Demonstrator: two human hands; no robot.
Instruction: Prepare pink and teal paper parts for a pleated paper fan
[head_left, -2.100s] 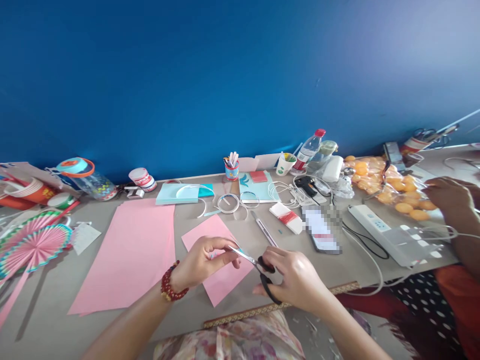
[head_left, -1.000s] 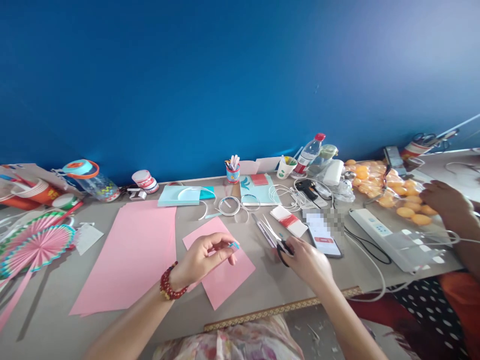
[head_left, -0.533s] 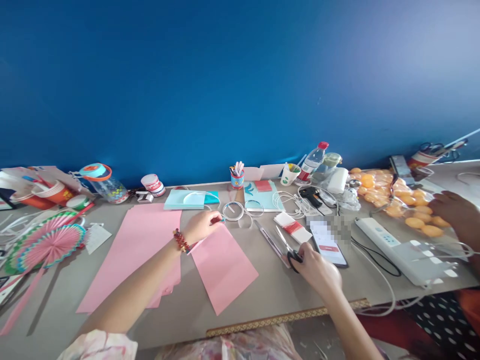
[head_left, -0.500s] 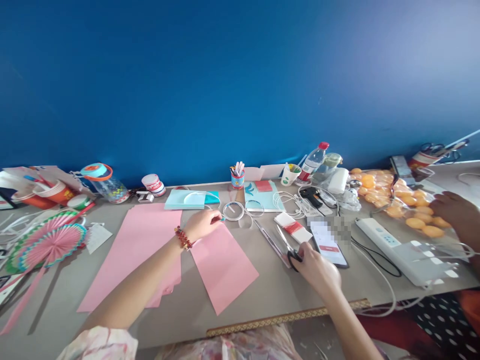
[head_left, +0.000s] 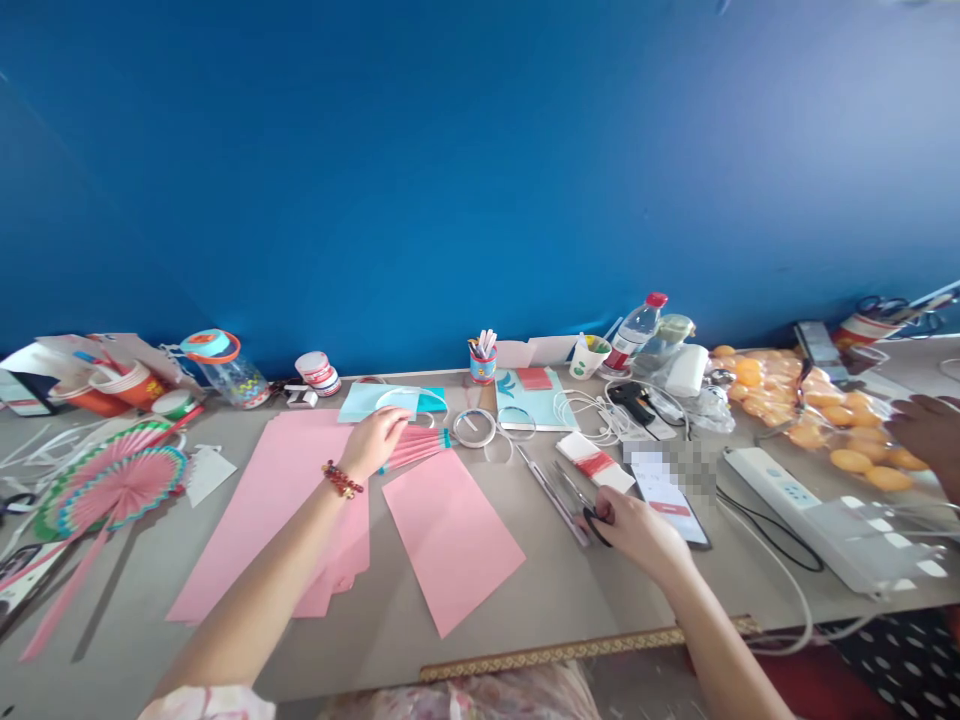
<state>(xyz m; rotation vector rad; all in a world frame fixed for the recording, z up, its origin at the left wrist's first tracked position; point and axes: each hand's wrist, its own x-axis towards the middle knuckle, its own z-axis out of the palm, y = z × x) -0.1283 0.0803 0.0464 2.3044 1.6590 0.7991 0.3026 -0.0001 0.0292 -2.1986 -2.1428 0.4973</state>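
My right hand is closed round the black handles of a pair of scissors, its slightly parted blades pointing away and left. A purple-white pen-like tool lies beside the blades. My left hand, with a beaded bracelet, is over the light blue pad, near a thin white loop. Its fingers are bent together; whether anything is between them is hidden. To its right lies a pleated pink paper strip with teal ends. Closer to me is a flat pink sheet, and to the left a pink paper stack.
Tape rolls, a pen pot and a bottle stand along the wall. Right are a phone, a power strip, bagged orange balls and another person's hand. Left lie pink paper fans.
My left hand has moved left off the pleated pink strip, which is now uncovered, to the blue pad. My right hand still holds the scissors. The view has shifted slightly.
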